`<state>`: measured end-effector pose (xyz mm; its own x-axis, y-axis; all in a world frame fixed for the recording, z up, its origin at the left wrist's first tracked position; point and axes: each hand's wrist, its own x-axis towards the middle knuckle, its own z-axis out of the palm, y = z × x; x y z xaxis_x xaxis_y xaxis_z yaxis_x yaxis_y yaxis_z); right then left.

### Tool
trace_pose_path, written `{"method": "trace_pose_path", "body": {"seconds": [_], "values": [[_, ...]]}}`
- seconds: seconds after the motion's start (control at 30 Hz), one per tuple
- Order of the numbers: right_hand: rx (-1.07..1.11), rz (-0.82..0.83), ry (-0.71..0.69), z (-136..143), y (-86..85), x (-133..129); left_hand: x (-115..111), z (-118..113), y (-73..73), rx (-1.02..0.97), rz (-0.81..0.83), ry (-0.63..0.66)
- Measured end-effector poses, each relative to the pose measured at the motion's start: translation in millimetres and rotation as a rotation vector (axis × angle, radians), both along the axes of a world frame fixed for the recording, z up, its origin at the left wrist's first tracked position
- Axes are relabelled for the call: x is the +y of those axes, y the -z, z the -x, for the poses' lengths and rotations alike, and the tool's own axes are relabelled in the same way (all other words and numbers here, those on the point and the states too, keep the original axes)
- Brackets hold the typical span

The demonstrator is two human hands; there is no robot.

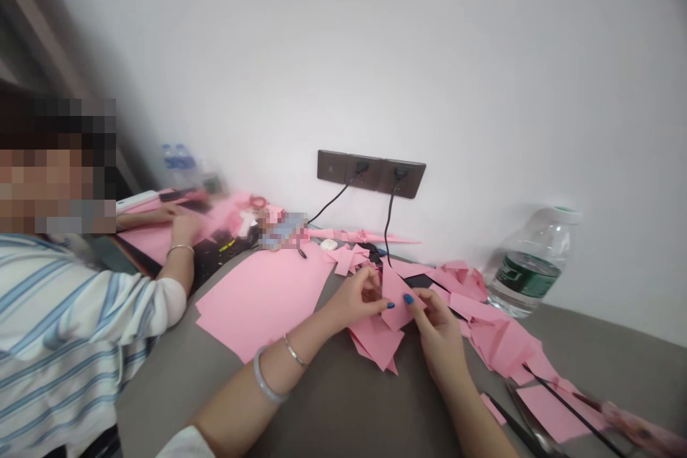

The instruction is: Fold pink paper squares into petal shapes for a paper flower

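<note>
Between my two hands is a small piece of pink paper [394, 297], held up over the table. My left hand [366, 295], with two bangles on its wrist, pinches the paper's left edge between thumb and fingers. On the right edge, the thumb and fingers of my right hand [434, 315] close on the same piece. Folded pink paper pieces [378, 343] lie just beneath it. Large pink sheets [268, 293] are spread to the left of my left hand.
A water bottle [534, 261] stands by the wall at right. Scissors [529, 418] and pink scraps [507, 343] lie at front right. Two cords run from the wall socket [370, 173]. A co-worker in a striped top [80, 329] sits at left, hands over pink paper.
</note>
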<state>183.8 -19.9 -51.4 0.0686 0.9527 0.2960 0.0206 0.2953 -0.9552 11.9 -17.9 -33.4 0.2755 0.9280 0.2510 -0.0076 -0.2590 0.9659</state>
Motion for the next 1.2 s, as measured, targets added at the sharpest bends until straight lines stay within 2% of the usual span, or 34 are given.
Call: {"method": "trace_pose_path", "body": {"seconds": [0.1, 0.27, 0.43, 0.5, 0.57, 0.63, 0.73, 0.83, 1.07, 1.2], "values": [[0.011, 0.03, -0.012, 0.0, 1.6, 1.2, 1.8, 1.2, 2.5, -0.036, 0.043, -0.014], [-0.019, 0.084, -0.077, 1.2, 0.8, 1.2, 5.7, 4.8, 4.8, -0.015, 0.011, -0.083], [0.038, 0.111, -0.091, 1.0, -2.2, -0.4, 10.7, 5.6, 7.1, -0.074, 0.134, -0.06], [0.063, 0.09, -0.088, 0.7, -3.9, -0.5, 11.4, 6.3, 6.2, -0.067, 0.135, -0.085], [0.075, 0.071, -0.086, 0.9, -5.4, -0.2, 10.4, 8.1, 2.5, 0.023, 0.013, -0.163], [0.075, 0.059, -0.1, 1.8, -6.2, 0.3, 7.4, 10.3, -3.5, 0.199, -0.196, -0.192], [0.061, 0.045, -0.132, 3.7, -6.2, 0.8, 0.6, 11.3, -12.9, 0.415, -0.38, -0.154], [0.079, 0.035, -0.151, 5.0, -6.8, 0.6, -5.3, 8.2, -18.1, 0.531, -0.409, -0.102], [0.181, 0.063, -0.136, 4.8, -8.9, 0.4, -6.7, 7.6, -19.7, 0.561, -0.431, -0.205], [0.208, 0.058, -0.162, 6.6, -7.7, 1.3, -9.0, 6.5, -22.0, 0.595, -0.423, -0.21]]}}
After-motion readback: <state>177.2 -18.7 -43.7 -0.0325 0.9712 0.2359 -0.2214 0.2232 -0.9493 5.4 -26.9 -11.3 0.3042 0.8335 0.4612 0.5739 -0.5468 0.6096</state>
